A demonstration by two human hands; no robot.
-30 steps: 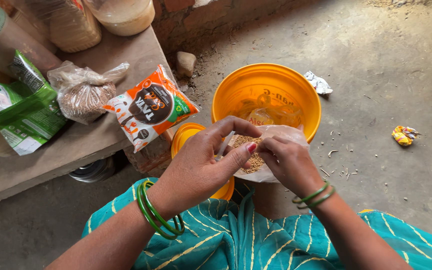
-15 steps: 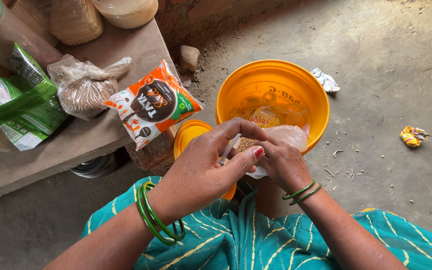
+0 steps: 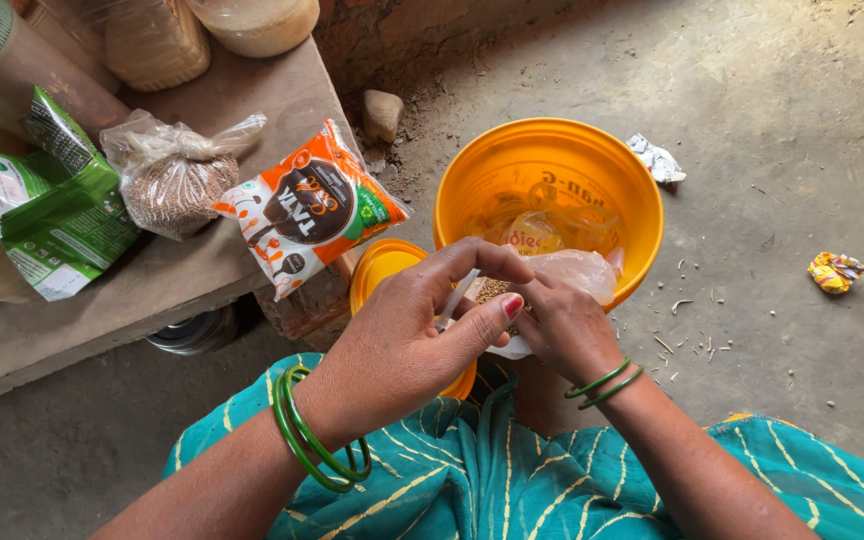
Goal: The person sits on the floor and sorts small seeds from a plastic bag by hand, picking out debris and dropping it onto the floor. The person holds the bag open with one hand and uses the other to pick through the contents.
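Seen from the head camera, the floor is bare grey concrete [image 3: 772,150] strewn with grit and scraps, with a rough brick wall at the top edge. A low wooden bench [image 3: 152,290] on the left carries a green foil packet [image 3: 52,210], a knotted clear plastic bag of brown seeds [image 3: 177,180] and an orange-and-white printed pouch [image 3: 307,205]. A round yellow plastic tub [image 3: 552,175] stands on the floor, a yellow lid [image 3: 382,270] just beside it.

The left hand [image 3: 407,340] and the right hand [image 3: 562,325] meet over the near rim of the tub, both pinched narrowly on a small clear plastic bag of brown grain [image 3: 562,275]. The left thumb and forefinger close on its near edge; the right fingers curl around its side. Green bangles ring both wrists.
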